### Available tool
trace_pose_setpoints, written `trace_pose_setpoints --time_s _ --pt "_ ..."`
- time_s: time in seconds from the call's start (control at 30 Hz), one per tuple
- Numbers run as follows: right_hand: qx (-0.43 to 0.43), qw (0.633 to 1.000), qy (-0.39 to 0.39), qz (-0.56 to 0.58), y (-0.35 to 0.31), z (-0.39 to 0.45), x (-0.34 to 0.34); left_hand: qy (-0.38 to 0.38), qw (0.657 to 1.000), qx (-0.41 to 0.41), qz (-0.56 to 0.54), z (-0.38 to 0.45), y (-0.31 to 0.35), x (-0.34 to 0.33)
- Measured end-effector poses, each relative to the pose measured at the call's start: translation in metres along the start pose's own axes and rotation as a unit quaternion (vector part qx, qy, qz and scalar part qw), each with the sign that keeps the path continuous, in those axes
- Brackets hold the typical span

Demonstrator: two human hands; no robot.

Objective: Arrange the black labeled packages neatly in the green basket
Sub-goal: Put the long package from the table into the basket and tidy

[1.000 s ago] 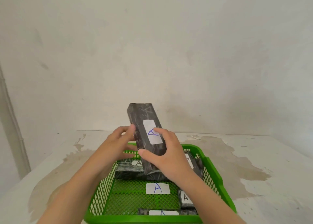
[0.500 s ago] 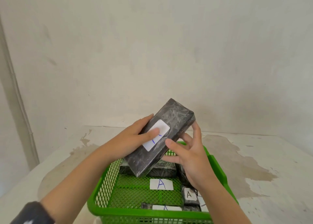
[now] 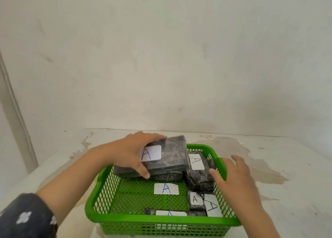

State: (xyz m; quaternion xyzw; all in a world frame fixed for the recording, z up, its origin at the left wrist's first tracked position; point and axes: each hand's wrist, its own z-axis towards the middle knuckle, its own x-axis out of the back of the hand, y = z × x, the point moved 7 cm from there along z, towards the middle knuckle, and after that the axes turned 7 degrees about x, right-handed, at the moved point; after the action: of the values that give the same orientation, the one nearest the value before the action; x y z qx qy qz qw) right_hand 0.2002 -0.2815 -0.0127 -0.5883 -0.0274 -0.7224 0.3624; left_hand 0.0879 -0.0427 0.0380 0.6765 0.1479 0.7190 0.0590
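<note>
My left hand (image 3: 132, 152) grips a long black package (image 3: 172, 156) with a white "A" label, lying flat across the far end of the green basket (image 3: 161, 219) on top of another black package (image 3: 167, 177). My right hand (image 3: 233, 176) is open, its fingers over the basket's right rim and touching a black labeled package (image 3: 197, 174) that stands at the right side. Two smaller labeled packages, one upright (image 3: 195, 200) and one lying along the near wall (image 3: 168, 212), sit at the near right. A loose white "A" label (image 3: 166, 189) lies on the basket floor.
The basket stands on a stained white table (image 3: 269, 174) against a white wall. A pale pipe (image 3: 16, 115) runs down the wall at the left. Green mesh floor shows bare in the basket's left half.
The long package came down from mid-air and turned flat onto the far end of the basket. My right hand let go of it and moved to the basket's right rim.
</note>
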Motion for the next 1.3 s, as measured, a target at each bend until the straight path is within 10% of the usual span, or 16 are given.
trace_pose_setpoints --time_s 0.3,0.9,1.3 --pt "0.025 0.999 -0.03 0.022 0.009 0.004 -0.022 -0.209 0.975 0.038 0.066 0.008 -0.026 -0.077" --pt "0.019 0.999 -0.017 0.021 0.009 0.005 -0.021 -0.188 0.974 0.043 0.118 -0.001 -0.023 -0.106" --pt "0.012 1.0 -0.009 0.009 0.009 0.007 -0.018 -0.316 0.934 0.071 0.15 0.001 -0.014 -0.124"
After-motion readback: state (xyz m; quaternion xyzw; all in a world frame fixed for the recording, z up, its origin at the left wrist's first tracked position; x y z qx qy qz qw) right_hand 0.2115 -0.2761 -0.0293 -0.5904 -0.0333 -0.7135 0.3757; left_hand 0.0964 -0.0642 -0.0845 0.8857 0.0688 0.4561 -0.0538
